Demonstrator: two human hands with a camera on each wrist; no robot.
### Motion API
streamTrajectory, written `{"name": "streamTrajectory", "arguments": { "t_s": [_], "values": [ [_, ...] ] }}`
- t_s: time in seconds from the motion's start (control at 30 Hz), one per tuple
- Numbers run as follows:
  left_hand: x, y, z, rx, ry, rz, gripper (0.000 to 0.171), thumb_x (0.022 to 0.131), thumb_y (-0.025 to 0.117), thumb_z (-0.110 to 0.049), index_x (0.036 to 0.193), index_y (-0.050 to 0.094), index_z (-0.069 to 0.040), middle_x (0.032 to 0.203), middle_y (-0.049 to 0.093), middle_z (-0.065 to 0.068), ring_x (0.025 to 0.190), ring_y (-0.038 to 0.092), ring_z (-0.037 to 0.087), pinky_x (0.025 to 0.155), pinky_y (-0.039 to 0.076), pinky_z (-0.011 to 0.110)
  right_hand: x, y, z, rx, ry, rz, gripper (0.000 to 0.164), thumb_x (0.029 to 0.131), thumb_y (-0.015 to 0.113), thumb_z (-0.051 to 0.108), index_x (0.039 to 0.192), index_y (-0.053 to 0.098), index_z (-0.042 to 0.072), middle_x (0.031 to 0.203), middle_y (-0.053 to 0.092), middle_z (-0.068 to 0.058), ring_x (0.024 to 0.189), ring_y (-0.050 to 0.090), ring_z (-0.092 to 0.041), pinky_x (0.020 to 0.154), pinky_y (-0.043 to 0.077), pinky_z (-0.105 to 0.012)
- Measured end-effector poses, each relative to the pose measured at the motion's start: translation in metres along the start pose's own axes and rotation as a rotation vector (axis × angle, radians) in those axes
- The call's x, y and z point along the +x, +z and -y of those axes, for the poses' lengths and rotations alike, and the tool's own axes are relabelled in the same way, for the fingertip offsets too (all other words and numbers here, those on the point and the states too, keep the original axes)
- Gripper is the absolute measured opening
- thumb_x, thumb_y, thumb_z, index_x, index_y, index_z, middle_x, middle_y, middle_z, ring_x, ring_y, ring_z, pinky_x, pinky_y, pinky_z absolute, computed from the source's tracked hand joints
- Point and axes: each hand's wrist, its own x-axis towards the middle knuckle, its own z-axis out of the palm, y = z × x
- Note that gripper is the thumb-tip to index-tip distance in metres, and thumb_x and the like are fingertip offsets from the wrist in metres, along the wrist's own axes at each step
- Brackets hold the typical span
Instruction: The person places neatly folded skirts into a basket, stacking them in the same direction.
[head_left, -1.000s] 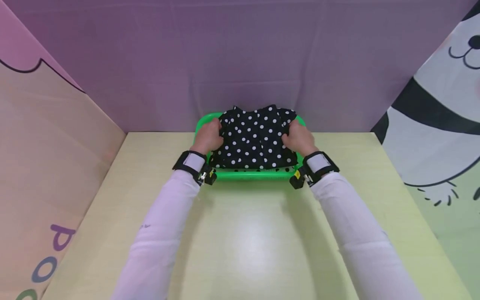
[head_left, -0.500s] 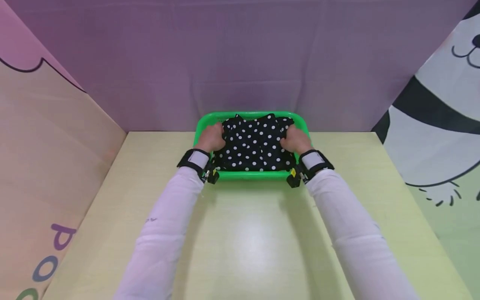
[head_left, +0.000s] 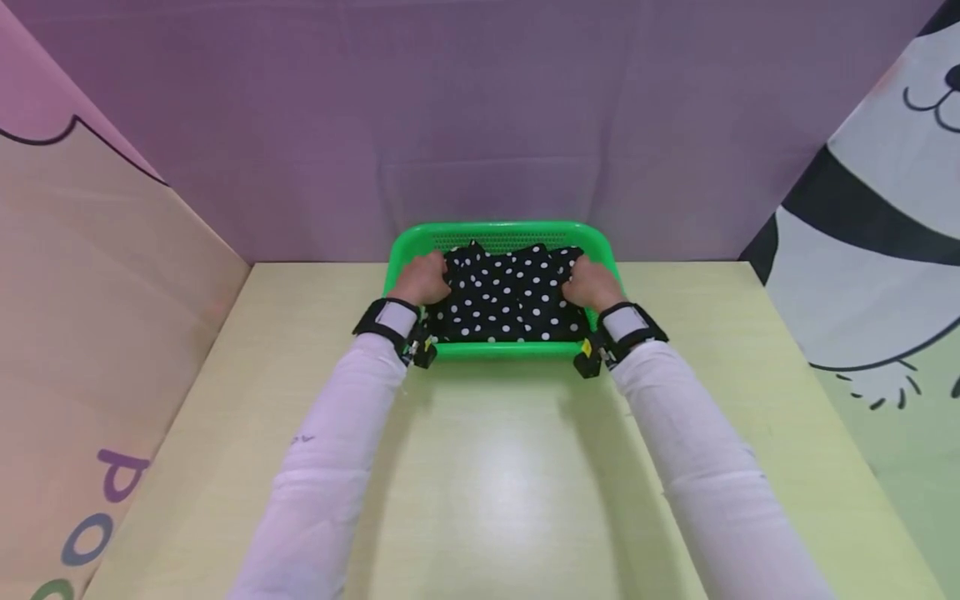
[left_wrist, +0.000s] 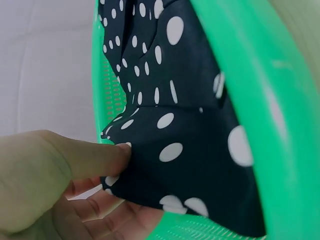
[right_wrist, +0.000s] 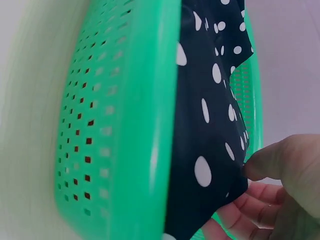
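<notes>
A black garment with white polka dots [head_left: 510, 296] lies in a green plastic basket [head_left: 517, 351] at the back of the table. My left hand [head_left: 422, 278] pinches the garment's left side between thumb and fingers, plain in the left wrist view on the dotted cloth [left_wrist: 195, 130]. On the opposite side my right hand [head_left: 595, 285] pinches the other edge; in the right wrist view its thumb [right_wrist: 267, 162] presses the cloth [right_wrist: 215, 130] from above. Both hands are inside the basket's rim. The basket's floor is mostly hidden under the cloth.
Behind the basket rises a purple cloth backdrop [head_left: 495, 125]. Printed panels flank the table, with a panda [head_left: 870, 267] on the right one. The pale wooden table [head_left: 495, 483] stretches toward me, under my white sleeves.
The garment has sunk lower into the basket, with both hands moving down along with it. The basket's back rim and perforated back wall now show above the cloth.
</notes>
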Motion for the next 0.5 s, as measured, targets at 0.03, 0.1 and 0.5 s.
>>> {"name": "streamTrajectory", "arguments": {
  "t_s": [0.03,0.1,0.5],
  "values": [
    [0.0,0.0,0.0,-0.001,-0.001,0.003,0.036,0.081,0.058,-0.009,0.115,0.05,0.001,0.114,0.057,0.017,0.102,0.055,0.033,0.085,0.047,0.041,-0.001,0.0,-0.001,-0.001,-0.009,-0.001,0.05,0.092,0.04,0.017,0.128,0.031,-0.016,0.102,0.056,-0.028,0.081,0.054,-0.032,0.069,0.045,-0.039],
    [-0.001,-0.001,0.001,0.002,-0.009,0.008,0.037,0.082,0.06,-0.012,0.115,0.05,0.001,0.114,0.057,0.017,0.102,0.055,0.033,0.085,0.046,0.04,-0.002,0.001,-0.002,-0.004,-0.021,0.0,0.046,0.092,0.041,0.018,0.125,0.037,-0.015,0.102,0.056,-0.027,0.076,0.054,-0.029,0.066,0.044,-0.036],
    [0.003,-0.002,0.013,0.06,-0.034,0.185,0.04,0.087,0.059,-0.028,0.11,0.055,0.005,0.108,0.059,0.018,0.086,0.06,0.028,0.072,0.051,0.035,-0.005,0.004,-0.002,0.017,0.045,0.199,0.045,0.098,0.034,0.026,0.119,0.048,-0.011,0.113,0.053,-0.025,0.095,0.061,-0.033,0.07,0.055,-0.035]
  ]
}}
